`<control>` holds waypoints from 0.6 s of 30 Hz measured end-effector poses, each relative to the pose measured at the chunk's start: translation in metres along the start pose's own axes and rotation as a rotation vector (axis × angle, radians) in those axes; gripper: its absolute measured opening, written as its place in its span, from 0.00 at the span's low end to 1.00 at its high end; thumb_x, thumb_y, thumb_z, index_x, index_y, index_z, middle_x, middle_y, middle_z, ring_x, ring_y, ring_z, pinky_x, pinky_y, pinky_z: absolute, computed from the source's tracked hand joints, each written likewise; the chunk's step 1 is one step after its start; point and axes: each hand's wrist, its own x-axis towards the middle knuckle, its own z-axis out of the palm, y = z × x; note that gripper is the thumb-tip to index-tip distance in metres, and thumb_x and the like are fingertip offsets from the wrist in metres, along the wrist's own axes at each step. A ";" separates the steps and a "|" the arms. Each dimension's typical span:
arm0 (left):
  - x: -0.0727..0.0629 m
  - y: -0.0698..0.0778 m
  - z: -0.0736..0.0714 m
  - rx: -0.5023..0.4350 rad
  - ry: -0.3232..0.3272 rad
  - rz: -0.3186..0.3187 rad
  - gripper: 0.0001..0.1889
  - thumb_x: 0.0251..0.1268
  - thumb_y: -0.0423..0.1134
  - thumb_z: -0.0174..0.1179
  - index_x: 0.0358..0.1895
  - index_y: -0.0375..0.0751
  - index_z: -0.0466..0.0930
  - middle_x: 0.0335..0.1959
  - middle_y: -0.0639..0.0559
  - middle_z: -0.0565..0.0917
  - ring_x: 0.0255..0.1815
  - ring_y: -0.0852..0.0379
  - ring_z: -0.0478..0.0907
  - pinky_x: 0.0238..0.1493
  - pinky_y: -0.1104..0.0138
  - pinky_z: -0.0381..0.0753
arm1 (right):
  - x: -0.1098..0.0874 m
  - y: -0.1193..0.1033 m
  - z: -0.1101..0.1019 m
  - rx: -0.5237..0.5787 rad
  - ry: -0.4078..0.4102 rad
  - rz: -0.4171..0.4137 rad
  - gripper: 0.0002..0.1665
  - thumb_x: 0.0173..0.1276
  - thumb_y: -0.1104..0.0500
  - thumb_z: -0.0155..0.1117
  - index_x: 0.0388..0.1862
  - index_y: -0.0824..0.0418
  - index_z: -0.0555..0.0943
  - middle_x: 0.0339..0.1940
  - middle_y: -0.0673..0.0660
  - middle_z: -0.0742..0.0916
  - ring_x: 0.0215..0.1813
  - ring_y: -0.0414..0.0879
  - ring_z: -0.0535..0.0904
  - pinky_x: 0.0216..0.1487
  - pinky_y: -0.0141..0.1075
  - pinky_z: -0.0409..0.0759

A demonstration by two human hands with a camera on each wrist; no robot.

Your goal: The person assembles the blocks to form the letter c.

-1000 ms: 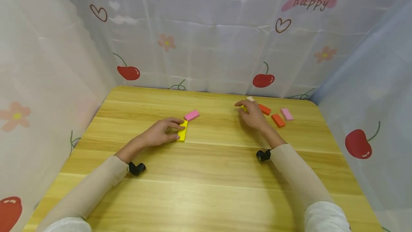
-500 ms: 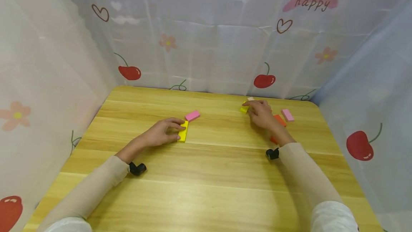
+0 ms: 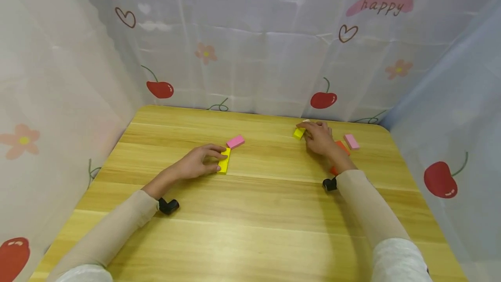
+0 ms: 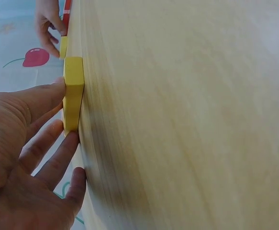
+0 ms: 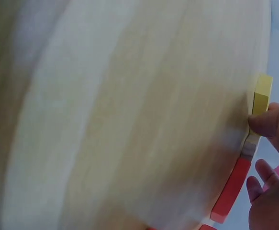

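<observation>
My left hand [image 3: 197, 161] holds a flat yellow block [image 3: 224, 164] on the wooden table, left of the middle. In the left wrist view the thumb is at one side of that block [image 4: 73, 91] and the fingertips are by its near end. A pink block [image 3: 235, 142] lies just beyond its far end. At the back right my right hand [image 3: 318, 137] pinches a second yellow block [image 3: 299, 133] between thumb and index finger. A cream block [image 5: 249, 145] and an orange block [image 5: 231, 191] lie beside that hand in the right wrist view.
A light pink block [image 3: 351, 142] and an orange block [image 3: 342, 148] lie right of my right hand. Another orange block [image 3: 334, 171] is partly hidden beneath the right wrist. A printed curtain [image 3: 250, 73] hangs behind the table [image 3: 250, 229] and on both sides.
My right hand first moved right, baring more of the yellow block and covering one orange block; since then it has barely shifted. The left hand stays on its yellow block.
</observation>
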 end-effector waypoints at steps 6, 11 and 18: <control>0.001 0.001 0.001 0.001 -0.003 -0.009 0.20 0.74 0.39 0.71 0.67 0.45 0.87 0.78 0.49 0.77 0.83 0.41 0.69 0.85 0.42 0.66 | 0.001 0.000 0.001 -0.008 0.003 0.030 0.26 0.79 0.64 0.61 0.74 0.56 0.80 0.78 0.64 0.80 0.74 0.72 0.62 0.63 0.65 0.62; 0.002 0.000 0.001 -0.005 -0.006 -0.020 0.20 0.75 0.39 0.70 0.67 0.45 0.87 0.79 0.49 0.76 0.84 0.42 0.68 0.85 0.42 0.66 | 0.004 0.001 0.002 -0.028 0.010 0.032 0.25 0.79 0.61 0.66 0.73 0.58 0.81 0.74 0.65 0.82 0.69 0.68 0.65 0.63 0.63 0.64; 0.001 -0.001 0.002 -0.009 -0.004 -0.023 0.20 0.74 0.39 0.70 0.67 0.44 0.87 0.79 0.49 0.76 0.84 0.41 0.68 0.85 0.42 0.65 | 0.005 0.001 0.005 -0.020 0.018 0.047 0.23 0.79 0.60 0.66 0.70 0.59 0.82 0.70 0.66 0.84 0.65 0.66 0.67 0.63 0.62 0.65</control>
